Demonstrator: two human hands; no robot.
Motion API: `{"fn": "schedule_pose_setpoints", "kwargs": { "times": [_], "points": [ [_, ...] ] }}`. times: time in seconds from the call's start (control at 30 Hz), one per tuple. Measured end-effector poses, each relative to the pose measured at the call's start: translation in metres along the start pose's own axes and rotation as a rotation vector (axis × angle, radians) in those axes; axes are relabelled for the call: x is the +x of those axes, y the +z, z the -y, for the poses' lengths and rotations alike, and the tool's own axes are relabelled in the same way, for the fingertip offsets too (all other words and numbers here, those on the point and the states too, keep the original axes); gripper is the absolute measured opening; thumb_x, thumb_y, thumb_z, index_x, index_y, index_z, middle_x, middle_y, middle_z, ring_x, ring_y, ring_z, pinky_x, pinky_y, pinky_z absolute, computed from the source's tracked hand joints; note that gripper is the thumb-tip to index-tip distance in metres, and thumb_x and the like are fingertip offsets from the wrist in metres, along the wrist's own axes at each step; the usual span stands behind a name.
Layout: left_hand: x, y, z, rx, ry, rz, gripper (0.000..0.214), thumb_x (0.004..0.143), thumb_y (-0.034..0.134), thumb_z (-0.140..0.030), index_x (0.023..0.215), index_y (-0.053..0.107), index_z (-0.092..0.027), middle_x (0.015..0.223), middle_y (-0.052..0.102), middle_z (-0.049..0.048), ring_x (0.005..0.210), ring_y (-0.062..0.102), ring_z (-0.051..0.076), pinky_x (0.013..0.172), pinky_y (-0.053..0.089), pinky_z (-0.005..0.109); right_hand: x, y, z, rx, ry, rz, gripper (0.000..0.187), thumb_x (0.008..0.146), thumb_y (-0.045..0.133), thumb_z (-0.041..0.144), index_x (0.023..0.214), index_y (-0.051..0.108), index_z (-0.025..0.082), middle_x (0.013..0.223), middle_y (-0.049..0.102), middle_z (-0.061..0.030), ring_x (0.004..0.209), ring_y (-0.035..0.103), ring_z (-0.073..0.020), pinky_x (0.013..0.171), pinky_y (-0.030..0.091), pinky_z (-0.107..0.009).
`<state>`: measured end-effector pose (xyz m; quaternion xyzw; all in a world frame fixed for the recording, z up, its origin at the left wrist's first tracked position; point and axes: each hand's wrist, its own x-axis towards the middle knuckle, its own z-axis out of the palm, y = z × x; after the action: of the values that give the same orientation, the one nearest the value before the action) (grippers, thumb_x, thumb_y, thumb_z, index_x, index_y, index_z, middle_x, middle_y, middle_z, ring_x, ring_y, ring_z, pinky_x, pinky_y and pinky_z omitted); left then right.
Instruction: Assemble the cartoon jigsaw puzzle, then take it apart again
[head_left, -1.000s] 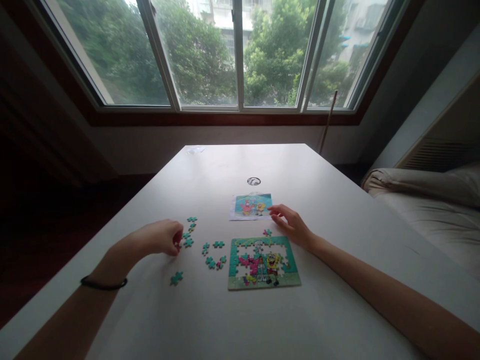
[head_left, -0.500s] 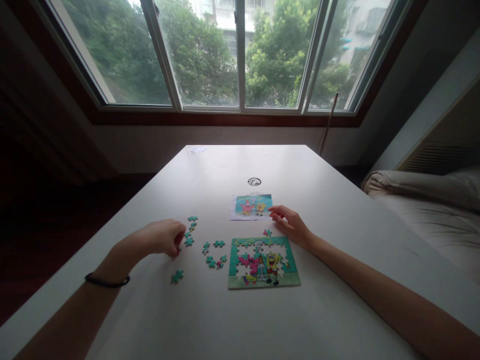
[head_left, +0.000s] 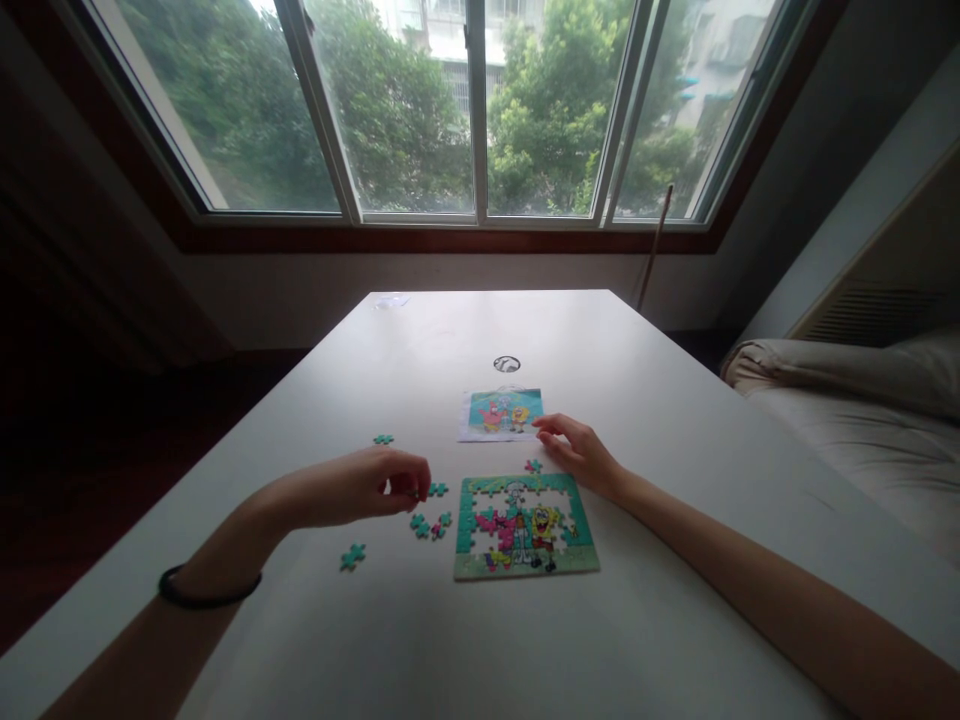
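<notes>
My left hand (head_left: 390,480) hovers low over the loose pieces, thumb and fingers drawn together in a pinch. A bit of a green puzzle piece (head_left: 413,494) shows at its fingertips, mostly hidden. Loose teal pieces (head_left: 421,525) and a pink-and-teal one (head_left: 437,531) lie just nearer to me. The partly filled cartoon jigsaw puzzle (head_left: 526,563) is flat on the table, with white gaps around its figures. My right hand (head_left: 577,450) rests beyond its upper right corner, fingers loosely apart and at the edge of the printed reference picture (head_left: 504,412). A small pink-and-teal piece (head_left: 532,466) lies beside that hand.
The white table (head_left: 675,620) narrows toward the window. One loose teal piece (head_left: 352,557) lies at the near left, another piece (head_left: 383,439) farther back. A round dark-and-white mark (head_left: 507,364) and a clear plastic scrap (head_left: 391,300) are farther off. A padded seat (head_left: 840,390) stands right.
My left hand has moved right from the left-hand pieces toward the puzzle, now covering some of the loose pieces. My right hand has stayed by the reference picture.
</notes>
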<state>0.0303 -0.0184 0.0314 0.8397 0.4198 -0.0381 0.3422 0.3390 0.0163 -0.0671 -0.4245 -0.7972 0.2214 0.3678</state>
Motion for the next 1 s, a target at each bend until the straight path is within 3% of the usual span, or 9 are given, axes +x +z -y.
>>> {"fn": "schedule_pose_setpoints", "kwargs": {
  "times": [0.17, 0.37, 0.63, 1.0],
  "points": [
    [0.011, 0.009, -0.006, -0.257, -0.023, -0.035, 0.021, 0.078, 0.054, -0.038, 0.080, 0.057, -0.017, 0.074, 0.064, 0.0008, 0.070, 0.058, 0.016, 0.058, 0.043, 0.021, 0.000, -0.001, 0.002, -0.045, -0.030, 0.003, 0.024, 0.087, 0.043, 0.033, 0.100, 0.057, 0.018, 0.089, 0.062, -0.0064, 0.083, 0.058, -0.0178, 0.075, 0.045, -0.030],
    [0.023, 0.013, 0.003, -0.265, -0.004, -0.181, 0.026, 0.070, 0.064, -0.040, 0.075, 0.062, -0.015, 0.072, 0.064, 0.0016, 0.066, 0.056, 0.014, 0.057, 0.042, 0.022, 0.001, -0.001, 0.005, -0.064, -0.028, -0.004, 0.024, 0.087, 0.043, 0.033, 0.101, 0.056, 0.018, 0.087, 0.063, -0.0064, 0.082, 0.058, -0.0184, 0.075, 0.045, -0.031],
    [0.029, 0.024, 0.003, -0.497, -0.044, -0.090, 0.031, 0.071, 0.064, -0.044, 0.079, 0.058, -0.015, 0.075, 0.066, 0.0029, 0.064, 0.055, 0.014, 0.052, 0.039, 0.021, 0.001, -0.001, 0.006, -0.058, -0.011, 0.007, 0.024, 0.086, 0.044, 0.032, 0.103, 0.055, 0.018, 0.084, 0.063, -0.0055, 0.079, 0.058, -0.0176, 0.073, 0.045, -0.030],
    [0.038, 0.043, -0.014, -0.419, 0.023, -0.086, 0.027, 0.071, 0.063, -0.040, 0.077, 0.059, -0.014, 0.067, 0.058, -0.0011, 0.060, 0.049, 0.011, 0.052, 0.038, 0.020, 0.001, -0.001, 0.007, -0.092, -0.042, 0.025, 0.022, 0.087, 0.044, 0.031, 0.100, 0.056, 0.018, 0.082, 0.062, -0.0050, 0.077, 0.057, -0.0175, 0.073, 0.044, -0.030]
  ]
}}
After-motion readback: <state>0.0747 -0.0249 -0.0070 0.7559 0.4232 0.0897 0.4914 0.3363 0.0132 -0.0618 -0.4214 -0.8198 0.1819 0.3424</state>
